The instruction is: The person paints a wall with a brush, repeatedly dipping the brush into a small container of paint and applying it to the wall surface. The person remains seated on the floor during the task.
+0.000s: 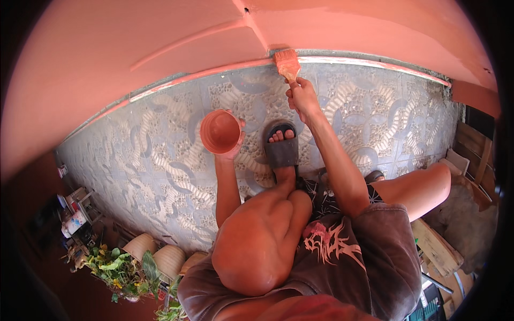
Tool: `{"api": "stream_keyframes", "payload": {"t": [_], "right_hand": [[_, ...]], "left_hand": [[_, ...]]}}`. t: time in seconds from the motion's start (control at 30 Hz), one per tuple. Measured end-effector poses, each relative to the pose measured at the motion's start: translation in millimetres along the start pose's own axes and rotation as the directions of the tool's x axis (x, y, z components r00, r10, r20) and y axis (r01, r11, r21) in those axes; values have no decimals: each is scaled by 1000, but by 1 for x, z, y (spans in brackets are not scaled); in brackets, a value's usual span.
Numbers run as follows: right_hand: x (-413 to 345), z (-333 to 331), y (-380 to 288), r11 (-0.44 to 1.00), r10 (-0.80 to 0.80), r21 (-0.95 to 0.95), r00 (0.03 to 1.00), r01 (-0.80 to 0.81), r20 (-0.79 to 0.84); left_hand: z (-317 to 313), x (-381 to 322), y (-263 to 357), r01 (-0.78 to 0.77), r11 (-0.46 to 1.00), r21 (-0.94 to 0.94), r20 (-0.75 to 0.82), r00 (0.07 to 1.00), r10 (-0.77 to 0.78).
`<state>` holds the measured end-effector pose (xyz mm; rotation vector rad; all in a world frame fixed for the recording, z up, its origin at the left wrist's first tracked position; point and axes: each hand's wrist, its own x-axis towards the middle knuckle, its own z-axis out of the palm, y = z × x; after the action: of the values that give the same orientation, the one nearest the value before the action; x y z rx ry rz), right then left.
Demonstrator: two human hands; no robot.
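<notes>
My left hand point(236, 140) holds a round plastic cup point(213, 132) coated in salmon-coloured paint, its mouth facing up and some paint inside. In my right hand point(302, 96) is a wide flat paintbrush point(287, 65), gripped by its handle. Salmon paint covers the brush's bristles and ferrule. The bristle tips are at the foot of a salmon-painted wall point(345, 32), by a narrow grey strip. Along the wall's base runs a thin pipe point(361, 62), partly salmon and partly white.
Patterned tiles point(172, 160) cover the floor. My foot in a black slide sandal point(282, 150) rests below the brush. Woven-look planters point(168, 261) and leafy plants point(116, 269) stand at lower left. Wooden boards point(437, 246) lie at lower right.
</notes>
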<state>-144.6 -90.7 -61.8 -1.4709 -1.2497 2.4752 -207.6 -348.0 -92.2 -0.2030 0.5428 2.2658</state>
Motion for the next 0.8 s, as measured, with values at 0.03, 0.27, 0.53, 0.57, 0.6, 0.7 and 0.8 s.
{"api": "stream_keyframes", "payload": {"t": [0.03,0.27,0.53,0.57,0.6,0.7,0.8], "right_hand": [[5,1,-2,1000,8,2,1000,-8,10],[8,23,-25,998,-62,3,998,62,26],[-45,27,-71,988,-134,-68,989,138,63],[-51,27,-76,985,-147,-76,987,152,71],[-58,26,-82,982,-160,-84,984,167,77],[-86,28,-101,975,-211,-42,968,219,137],[-105,28,-111,959,-274,-27,944,283,183]], "left_hand": [[1,0,0,-1,1000,1,0,1000,1],[2,-3,1,11,1000,1,8,1000,-11],[4,-12,-2,31,999,-8,15,999,-31],[5,-13,-3,34,999,-10,16,999,-33],[7,-14,-4,46,999,-11,18,999,-45],[8,-12,-9,55,998,-9,17,998,-55],[9,-16,-12,67,998,-16,15,998,-66]]}}
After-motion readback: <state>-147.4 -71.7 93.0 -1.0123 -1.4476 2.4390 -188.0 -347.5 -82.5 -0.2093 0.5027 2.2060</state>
